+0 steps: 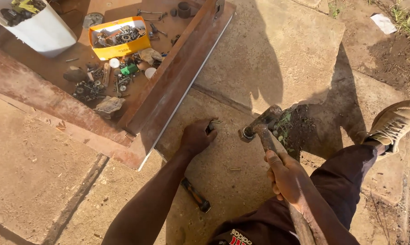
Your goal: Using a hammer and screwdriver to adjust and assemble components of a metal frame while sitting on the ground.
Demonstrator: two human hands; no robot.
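Observation:
My left hand (197,136) presses down on the concrete slab (223,181), pinching a small dark metal piece (210,127) against it. My right hand (284,177) grips the wooden handle of a rusty hammer (261,123), whose head hangs just right of the left fingers, a little above the slab. A dark-handled tool (195,195) lies on the concrete under my left forearm. A small nail (235,169) lies between my hands.
A rusty metal tray (164,90) at upper left holds a yellow box (118,38) of hardware, loose nuts and bolts (91,88) and a white bucket (41,27). My tan shoe (393,122) rests at right, by a weedy gap (296,129) in the concrete.

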